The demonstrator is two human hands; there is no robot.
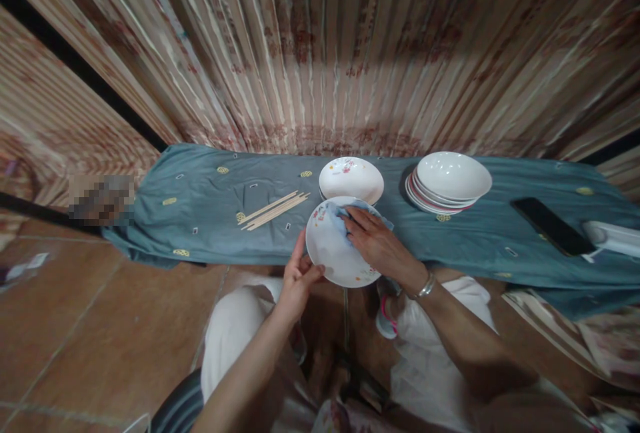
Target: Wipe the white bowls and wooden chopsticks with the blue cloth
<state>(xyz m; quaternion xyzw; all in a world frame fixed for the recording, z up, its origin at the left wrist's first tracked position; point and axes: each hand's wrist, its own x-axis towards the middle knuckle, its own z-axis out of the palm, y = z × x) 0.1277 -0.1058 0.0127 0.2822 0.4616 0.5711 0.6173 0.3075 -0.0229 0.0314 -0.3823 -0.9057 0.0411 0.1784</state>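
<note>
While I hold the plate (340, 265) at the near edge of the surface (265, 246), cloth (338, 224) contacts the plate.
Left hand (299, 276): fingers closed on rim. Right hand (375, 238): fingers hold cloth down.

A round, white, glossy ceramic plate (336, 256) with small red and yellow flowers printed near its rim at upper left and lower right is held at the centre, its inner face toward the viewer, with a crumpled pale-blue fabric cloth (339, 225) against its upper part.
</note>
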